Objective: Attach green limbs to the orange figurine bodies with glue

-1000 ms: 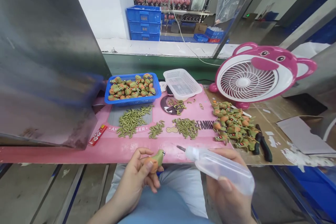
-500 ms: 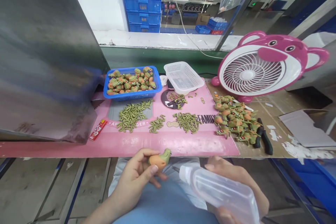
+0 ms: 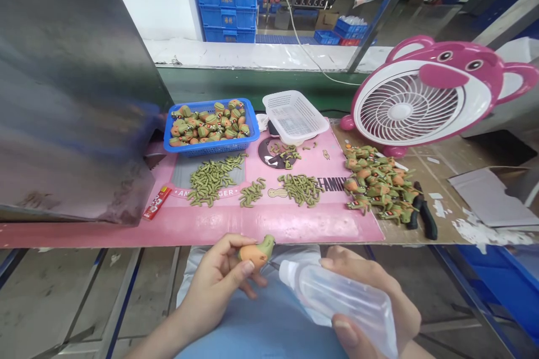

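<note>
My left hand (image 3: 214, 283) pinches a small orange and green figurine (image 3: 254, 255) between thumb and fingers, just in front of the table edge. My right hand (image 3: 379, 291) is wrapped around a clear squeeze bottle (image 3: 337, 297) with a white cap, tilted so its thin metal nozzle (image 3: 273, 265) points left. The nozzle tip is at the lower right side of the figurine; whether it touches is hard to tell. Small green curved pieces lie in piles on the pink mat, among them a left pile (image 3: 210, 182), a small middle pile (image 3: 252, 193) and a right pile (image 3: 302, 188).
A blue basket (image 3: 213, 148) of figurine bodies stands behind the piles, beside a white basket (image 3: 295, 115). Figurines with limbs (image 3: 379, 185) are heaped at right, next to black-handled pliers (image 3: 427, 219). A pink fan (image 3: 404, 106), a red lighter (image 3: 157, 202) and a metal box (image 3: 76, 101) flank the mat.
My right hand has brought the bottle leftward and its nozzle up to the figurine. My left hand keeps its hold almost in place. The view has shifted slightly.
</note>
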`<state>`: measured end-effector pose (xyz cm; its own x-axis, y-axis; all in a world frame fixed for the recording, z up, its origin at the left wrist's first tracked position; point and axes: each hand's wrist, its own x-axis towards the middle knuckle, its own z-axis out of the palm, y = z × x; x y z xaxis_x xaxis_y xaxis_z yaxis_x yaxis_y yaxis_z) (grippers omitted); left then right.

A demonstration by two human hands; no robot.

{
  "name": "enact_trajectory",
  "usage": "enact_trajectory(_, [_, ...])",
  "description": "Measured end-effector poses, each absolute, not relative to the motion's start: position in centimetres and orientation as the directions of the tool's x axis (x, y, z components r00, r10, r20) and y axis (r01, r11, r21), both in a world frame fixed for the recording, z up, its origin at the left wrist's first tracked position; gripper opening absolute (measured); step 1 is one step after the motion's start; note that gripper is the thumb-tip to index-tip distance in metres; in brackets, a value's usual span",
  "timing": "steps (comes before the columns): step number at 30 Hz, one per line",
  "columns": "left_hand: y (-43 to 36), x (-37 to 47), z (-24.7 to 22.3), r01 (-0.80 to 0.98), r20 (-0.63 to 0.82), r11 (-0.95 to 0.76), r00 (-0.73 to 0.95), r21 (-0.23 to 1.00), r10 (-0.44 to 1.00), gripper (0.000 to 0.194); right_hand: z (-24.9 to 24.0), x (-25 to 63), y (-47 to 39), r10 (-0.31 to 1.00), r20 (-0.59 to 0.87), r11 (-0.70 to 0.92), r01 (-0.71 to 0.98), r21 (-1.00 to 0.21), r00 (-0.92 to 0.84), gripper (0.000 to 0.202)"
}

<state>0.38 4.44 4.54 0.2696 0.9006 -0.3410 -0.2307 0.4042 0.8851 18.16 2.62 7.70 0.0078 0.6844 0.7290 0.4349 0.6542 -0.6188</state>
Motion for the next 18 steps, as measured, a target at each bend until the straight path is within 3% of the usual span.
enact_trajectory(13, [4.5, 0.4, 4.6, -0.241, -0.342, 0.413, 0.288, 0.878, 0.895, 0.026, 7.9, 18.2, 2.8, 0.684, 0.729, 0.673, 0.408, -0.617, -0.027, 0.014])
enact_trajectory(18, [4.3, 0.9, 5.6, -0.258, -0.380, 0.430, 0.222, 0.865, 0.898, 0.026, 7.8, 18.3, 2.8, 0.698, 0.715, 0.666, 0.400, -0.630, -0.038, 0.017])
